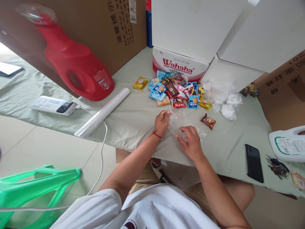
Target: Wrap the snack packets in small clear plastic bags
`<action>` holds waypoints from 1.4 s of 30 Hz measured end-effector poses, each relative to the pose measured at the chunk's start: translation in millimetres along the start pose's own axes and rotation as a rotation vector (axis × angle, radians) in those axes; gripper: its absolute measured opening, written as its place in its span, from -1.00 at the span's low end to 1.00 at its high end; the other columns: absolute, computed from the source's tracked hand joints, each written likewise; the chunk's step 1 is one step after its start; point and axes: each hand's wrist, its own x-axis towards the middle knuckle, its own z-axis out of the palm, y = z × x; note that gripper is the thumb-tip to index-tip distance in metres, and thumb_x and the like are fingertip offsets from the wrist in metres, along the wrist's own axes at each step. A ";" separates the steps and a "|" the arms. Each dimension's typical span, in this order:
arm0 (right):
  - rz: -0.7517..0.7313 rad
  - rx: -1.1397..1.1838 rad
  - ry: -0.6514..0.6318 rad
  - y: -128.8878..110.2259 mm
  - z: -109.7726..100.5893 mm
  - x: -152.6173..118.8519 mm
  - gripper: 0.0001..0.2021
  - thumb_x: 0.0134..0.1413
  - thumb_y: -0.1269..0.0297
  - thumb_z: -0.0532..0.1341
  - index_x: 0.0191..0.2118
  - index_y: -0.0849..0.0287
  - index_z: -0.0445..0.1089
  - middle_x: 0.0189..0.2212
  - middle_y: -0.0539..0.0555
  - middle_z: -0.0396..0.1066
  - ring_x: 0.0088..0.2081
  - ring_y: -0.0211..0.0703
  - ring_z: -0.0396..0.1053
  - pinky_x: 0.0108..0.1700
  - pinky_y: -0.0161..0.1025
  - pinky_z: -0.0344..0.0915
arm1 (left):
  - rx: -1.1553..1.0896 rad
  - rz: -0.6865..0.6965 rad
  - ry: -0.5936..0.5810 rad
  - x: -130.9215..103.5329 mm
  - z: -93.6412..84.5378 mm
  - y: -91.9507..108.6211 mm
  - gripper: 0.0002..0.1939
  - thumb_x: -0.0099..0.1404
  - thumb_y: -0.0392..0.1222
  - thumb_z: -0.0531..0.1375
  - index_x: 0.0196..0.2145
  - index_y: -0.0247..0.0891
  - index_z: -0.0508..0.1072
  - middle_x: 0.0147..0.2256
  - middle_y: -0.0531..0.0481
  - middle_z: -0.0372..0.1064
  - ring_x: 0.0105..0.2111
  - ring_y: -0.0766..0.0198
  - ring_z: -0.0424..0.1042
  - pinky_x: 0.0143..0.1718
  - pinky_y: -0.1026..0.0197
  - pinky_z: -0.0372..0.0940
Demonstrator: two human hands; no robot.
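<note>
A clear plastic bag (177, 118) lies in front of me, thin and crumpled. My left hand (163, 121) pinches its left edge between thumb and fingertips. Over the bag's lower right part, my right hand (190, 141) has its thumb and fingers apart; whether it touches the film I cannot tell. Just beyond the hands is a heap of small wrapped snacks (172, 89) in blue, red, pink, brown and yellow. One brown cookie packet (208, 121) sits apart, right of the bag. A yellow packet (140, 83) lies at the heap's left.
Crumpled clear bags (221, 95) lie right of the snacks, before white boxes (181, 25). On the left are a plastic film roll (102, 113), a red jug (78, 66) and a cabled power bank (54, 105). A phone (254, 163), keys (277, 167) and white bottle (288, 144) lie right.
</note>
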 end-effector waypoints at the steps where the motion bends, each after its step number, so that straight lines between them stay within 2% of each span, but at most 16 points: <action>1: 0.011 -0.004 -0.006 -2.4 13.0 6.0 -0.69 0.31 0.06 0.21 0.03 0.13 0.45 -0.17 0.16 0.45 -0.10 0.01 0.35 -0.04 -0.06 0.35 | -0.002 0.000 -0.016 -0.4 -0.3 0.4 -0.55 0.36 0.28 0.17 -0.29 -0.21 0.37 -0.69 0.27 0.02 -0.73 0.43 0.00 -0.65 0.32 -0.03; 4: 0.098 0.055 -0.036 1.0 39.8 18.4 -0.73 0.29 0.05 0.20 -0.09 0.12 0.48 -0.25 0.13 0.46 -0.15 0.00 0.34 -0.04 -0.07 0.31 | -0.037 0.011 -0.048 -1.2 -1.4 1.6 -0.47 0.33 0.37 0.15 -0.27 -0.22 0.40 -0.69 0.26 0.02 -0.72 0.42 0.00 -0.65 0.32 -0.04; 6: 0.209 0.192 -0.064 7.5 44.6 22.9 -0.76 0.28 0.07 0.19 -0.23 0.11 0.49 -0.34 0.07 0.44 -0.27 -0.08 0.32 -0.15 -0.15 0.29 | -0.086 0.014 -0.043 -1.2 -1.7 2.8 -0.39 0.30 0.45 0.13 -0.27 -0.23 0.42 -0.67 0.24 0.01 -0.69 0.43 0.00 -0.65 0.32 -0.06; 10: 0.467 0.517 -0.036 19.0 31.6 27.2 -0.73 0.17 0.01 0.26 -0.28 0.13 0.46 -0.47 -0.05 0.34 -0.47 -0.25 0.18 -0.37 -0.28 0.15 | -0.197 -0.050 -0.036 -0.9 -0.5 6.8 -0.31 0.26 0.52 0.10 -0.30 -0.25 0.46 -0.66 0.23 -0.06 -0.68 0.43 -0.05 -0.64 0.31 -0.09; 15: 0.503 0.598 0.116 27.2 6.4 31.6 -0.71 0.10 -0.01 0.31 -0.30 0.13 0.42 -0.45 -0.08 0.31 -0.41 -0.28 0.21 -0.32 -0.31 0.20 | -0.251 -0.132 -0.102 -0.6 0.5 12.2 -0.31 0.23 0.51 0.13 -0.31 -0.28 0.49 -0.67 0.24 -0.10 -0.67 0.44 -0.08 -0.63 0.30 -0.13; 18: 0.515 0.646 0.243 32.6 -10.6 34.0 -0.67 0.07 -0.06 0.34 -0.29 0.10 0.37 -0.37 -0.05 0.36 -0.32 -0.25 0.32 -0.25 -0.29 0.33 | -0.190 -0.156 -0.224 -2.8 -5.1 16.7 -0.38 0.06 0.38 0.37 -0.29 -0.28 0.49 -0.61 0.22 0.05 -0.62 0.46 0.00 -0.58 0.32 -0.08; 20: 0.578 0.680 0.314 38.8 -25.4 34.1 -0.62 0.03 -0.11 0.36 -0.28 0.09 0.33 -0.34 -0.03 0.39 -0.30 -0.22 0.38 -0.33 -0.29 0.37 | -0.128 -0.140 -0.310 -5.5 -13.4 21.4 -0.43 -0.01 0.23 0.47 -0.26 -0.28 0.49 -0.59 0.24 0.03 -0.59 0.47 0.00 -0.54 0.34 -0.09; 24: 0.710 0.585 0.386 61.9 -55.5 28.9 -0.55 -0.04 -0.13 0.40 -0.28 0.09 0.28 -0.48 -0.09 0.37 -0.54 -0.29 0.33 -0.58 -0.37 0.23 | 0.031 -0.058 -0.403 -5.2 -38.2 35.1 -0.55 0.03 -0.02 0.46 -0.18 -0.28 0.50 -0.57 0.28 -0.12 -0.57 0.47 -0.11 -0.50 0.34 -0.10; 29: 0.866 0.554 0.345 95.7 -61.0 14.8 -0.53 -0.17 -0.09 0.43 -0.32 0.10 0.25 -0.61 -0.16 0.29 -0.68 -0.36 0.18 -0.70 -0.41 0.01 | 0.309 -0.026 -0.508 19.1 -70.4 49.5 -0.38 0.00 -0.28 0.36 0.07 -0.24 0.42 -0.45 0.19 0.12 -0.48 0.40 0.16 -0.39 0.31 0.16; 30: 0.895 0.552 0.326 99.6 -57.2 11.5 -0.53 -0.18 -0.08 0.43 -0.33 0.10 0.25 -0.62 -0.16 0.28 -0.68 -0.36 0.18 -0.71 -0.41 0.00 | 0.425 -0.011 -0.476 24.0 -74.8 51.6 -0.32 -0.03 -0.35 0.34 0.11 -0.25 0.40 -0.38 0.13 0.21 -0.41 0.34 0.25 -0.32 0.27 0.24; 32: 0.931 0.542 0.288 103.7 -48.0 5.1 -0.55 -0.19 -0.07 0.41 -0.34 0.10 0.24 -0.63 -0.16 0.27 -0.69 -0.35 0.19 -0.71 -0.41 0.01 | 0.719 0.049 -0.294 27.8 -79.2 56.3 -0.26 -0.07 -0.45 0.27 0.14 -0.29 0.39 -0.21 -0.05 0.31 -0.22 0.16 0.37 -0.13 0.11 0.34; 35: 0.940 0.535 0.264 102.0 -35.7 -1.0 -0.58 -0.17 -0.04 0.39 -0.34 0.10 0.24 -0.62 -0.15 0.28 -0.67 -0.35 0.22 -0.70 -0.42 0.03 | 1.010 0.285 0.102 12.7 -70.2 64.6 -0.40 0.04 -0.49 0.15 0.09 -0.35 0.42 0.00 -0.26 0.30 0.06 -0.09 0.32 0.15 -0.14 0.24; 36: 0.936 0.539 0.267 100.3 -32.7 -1.6 -0.59 -0.16 -0.03 0.38 -0.34 0.10 0.23 -0.62 -0.15 0.28 -0.67 -0.35 0.22 -0.70 -0.42 0.03 | 1.023 0.396 0.157 2.9 -62.7 67.1 -0.47 0.12 -0.47 0.11 0.06 -0.33 0.44 0.03 -0.28 0.30 0.11 -0.10 0.29 0.19 -0.16 0.21; 37: 0.930 0.543 0.271 98.5 -30.2 -1.5 -0.60 -0.15 -0.03 0.37 -0.34 0.09 0.23 -0.61 -0.15 0.27 -0.67 -0.35 0.22 -0.70 -0.42 0.02 | 1.009 0.509 0.131 -8.2 -53.4 68.9 -0.55 0.19 -0.45 0.07 0.03 -0.30 0.45 0.03 -0.27 0.32 0.12 -0.08 0.29 0.20 -0.15 0.21; 39: 0.921 0.544 0.261 95.8 -27.1 0.1 -0.62 -0.11 -0.02 0.35 -0.33 0.09 0.23 -0.60 -0.14 0.27 -0.67 -0.33 0.22 -0.69 -0.39 0.03 | 0.980 0.687 -0.160 -30.0 -32.1 69.7 -0.66 0.30 -0.38 0.01 -0.08 -0.24 0.49 -0.05 -0.20 0.40 0.04 0.01 0.36 0.13 -0.06 0.28; 42: 0.902 0.512 0.216 97.9 -28.5 1.1 -0.67 -0.05 -0.02 0.29 -0.31 0.07 0.22 -0.58 -0.11 0.28 -0.64 -0.27 0.22 -0.66 -0.33 0.06 | 1.071 0.677 -0.605 -50.5 -8.0 62.7 -0.72 0.42 -0.23 0.00 -0.17 -0.22 0.52 -0.16 -0.17 0.47 -0.13 0.07 0.45 -0.06 0.05 0.33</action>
